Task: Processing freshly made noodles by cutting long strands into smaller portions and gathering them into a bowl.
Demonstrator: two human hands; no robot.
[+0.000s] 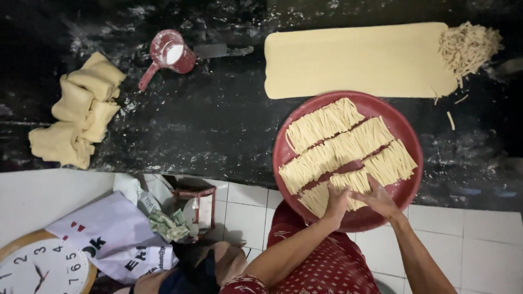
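A bundle of pale, thin-cut noodle strands [348, 188] is pressed between the left hand [336, 205] and right hand [379, 200], fingers spread flat, on a round red plastic tray [406, 136] at the edge of a dark, flour-dusted counter [218, 120]. A smooth rolled dough sheet [359, 60] is laid beyond; white floor tiles [468, 239] are seen below.
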